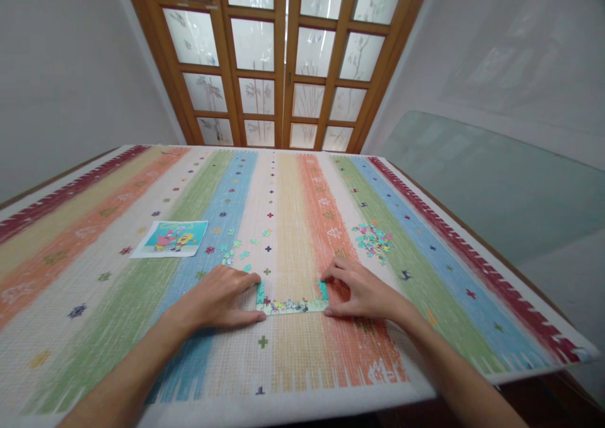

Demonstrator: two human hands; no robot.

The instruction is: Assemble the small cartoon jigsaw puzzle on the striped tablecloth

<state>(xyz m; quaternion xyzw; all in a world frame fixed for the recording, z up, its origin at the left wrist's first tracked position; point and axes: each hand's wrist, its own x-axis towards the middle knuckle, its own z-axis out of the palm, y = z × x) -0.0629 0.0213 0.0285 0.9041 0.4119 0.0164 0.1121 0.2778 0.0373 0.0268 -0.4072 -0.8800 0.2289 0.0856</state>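
A partly joined jigsaw puzzle (289,306) lies flat near the front of the table, a U-shaped strip with a pale bottom row and short teal sides. My left hand (218,297) grips its left end, index finger at the upper corner and thumb at the lower one. On the opposite end, my right hand (362,291) holds the right side the same way, thumb low and fingers curled above. Past my left hand lie several loose teal puzzle pieces (244,254). Beyond my right hand is a heap of mixed puzzle pieces (372,240).
A printed picture of two cartoon figures (172,239) lies on the left. The striped tablecloth (290,226) covers the table, with its edge close to me. Wooden glass-paned doors (283,75) stand behind, and a pale green panel (496,182) leans on the right wall.
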